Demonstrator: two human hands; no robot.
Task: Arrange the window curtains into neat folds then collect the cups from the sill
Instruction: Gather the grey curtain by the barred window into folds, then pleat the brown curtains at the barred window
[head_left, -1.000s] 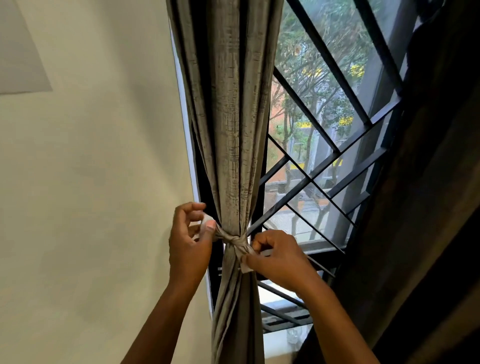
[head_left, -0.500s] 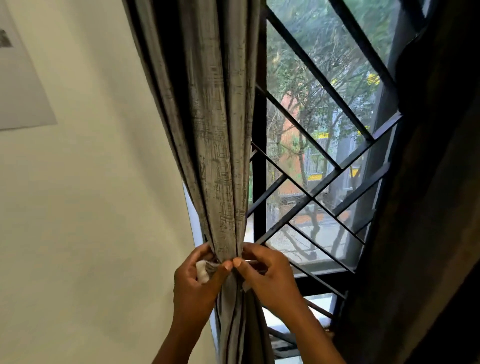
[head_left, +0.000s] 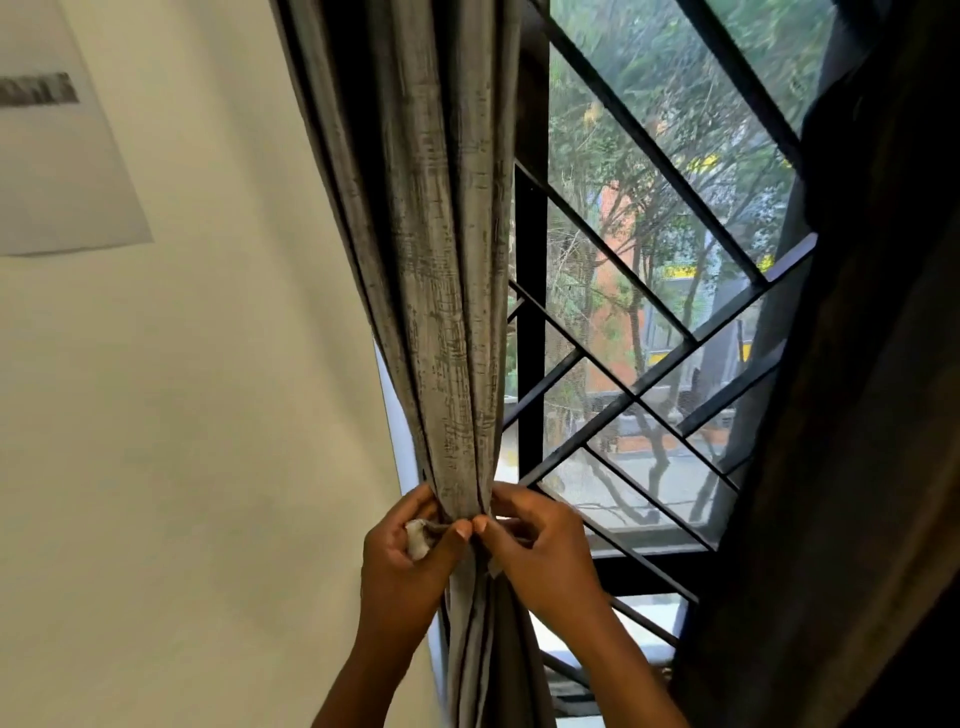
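Observation:
The grey textured curtain (head_left: 441, 270) hangs in gathered vertical folds at the window's left side, cinched at waist height by a pale fabric tie (head_left: 418, 538). My left hand (head_left: 402, 561) pinches the tie's left end against the curtain. My right hand (head_left: 540, 551) pinches the tie's other end from the right, thumbs nearly touching at the front. A second, dark curtain (head_left: 852, 415) hangs at the right. The sill and the cups are out of view.
A black diagonal window grille (head_left: 644, 364) stands behind the curtain, with trees and a street outside. A cream wall (head_left: 182, 415) fills the left, with a white paper sheet (head_left: 57, 171) stuck on it.
My hands have come together at the front of the curtain, thumbs meeting over the tie. The view has tilted upward, so the hands sit lower in frame and the sill has dropped out.

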